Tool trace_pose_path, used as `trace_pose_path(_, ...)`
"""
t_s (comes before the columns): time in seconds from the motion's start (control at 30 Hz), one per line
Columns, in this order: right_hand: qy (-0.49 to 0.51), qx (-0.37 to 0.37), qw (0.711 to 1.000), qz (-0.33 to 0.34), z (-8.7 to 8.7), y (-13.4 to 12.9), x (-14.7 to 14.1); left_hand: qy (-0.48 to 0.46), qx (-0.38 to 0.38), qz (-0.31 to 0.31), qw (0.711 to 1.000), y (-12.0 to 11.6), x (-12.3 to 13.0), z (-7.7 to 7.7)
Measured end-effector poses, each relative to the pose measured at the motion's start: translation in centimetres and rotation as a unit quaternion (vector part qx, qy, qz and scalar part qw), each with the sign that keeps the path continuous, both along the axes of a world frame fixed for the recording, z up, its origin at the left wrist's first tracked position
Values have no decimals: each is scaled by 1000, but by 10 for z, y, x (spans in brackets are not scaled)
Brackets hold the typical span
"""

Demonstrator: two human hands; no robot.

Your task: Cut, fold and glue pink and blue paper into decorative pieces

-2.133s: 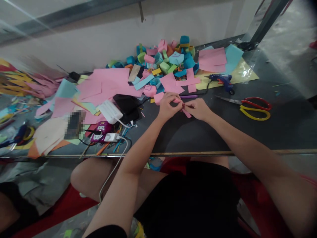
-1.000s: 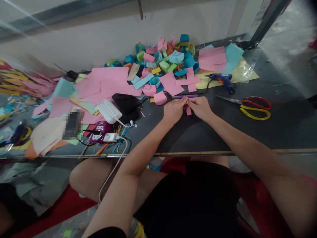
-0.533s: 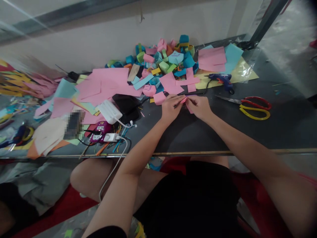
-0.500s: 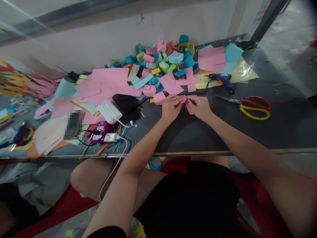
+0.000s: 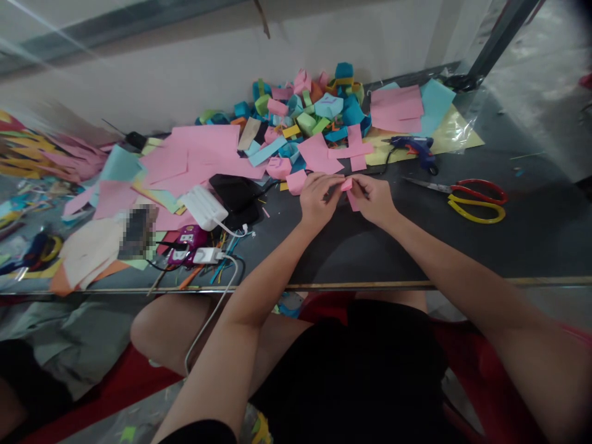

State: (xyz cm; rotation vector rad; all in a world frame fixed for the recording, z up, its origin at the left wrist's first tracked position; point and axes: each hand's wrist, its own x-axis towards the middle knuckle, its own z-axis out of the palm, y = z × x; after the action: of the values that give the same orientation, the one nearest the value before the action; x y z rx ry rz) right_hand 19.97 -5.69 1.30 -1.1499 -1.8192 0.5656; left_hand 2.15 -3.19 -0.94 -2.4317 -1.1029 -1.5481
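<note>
Between my two hands is a small folded pink paper piece (image 5: 354,200), with a strip of it hanging down toward the dark table. My left hand (image 5: 320,198) pinches its left side, and my right hand (image 5: 372,196) grips its right side; the fingertips nearly meet. Just left of my left hand lies a small pink paper box (image 5: 296,182). Behind my hands are a pink cross-shaped cutout (image 5: 354,145) and a pink sheet (image 5: 317,154). Scissors (image 5: 476,198) with red and yellow handles lie to the right of my right hand.
A blue glue gun (image 5: 416,148) lies behind the scissors. Many coloured paper boxes (image 5: 308,123) are heaped against the wall. At left are pink sheets (image 5: 208,145), a white charger (image 5: 203,208), a purple power strip (image 5: 187,243) and a phone-like object (image 5: 137,232).
The pink piece has turned slightly between my fingers, and a folded pink face now shows at its top. My left fingers have shifted slightly left.
</note>
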Motion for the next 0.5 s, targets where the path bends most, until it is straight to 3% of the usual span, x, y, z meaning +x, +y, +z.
trace_pose_path(0.33,-26,18,999,7,0,1,1,20,16,-11,1000,-2,2,7)
trace_pose_path(0.5,-23,16,1000,0,1,0,1,11,6,-25,1000,-1,2,2)
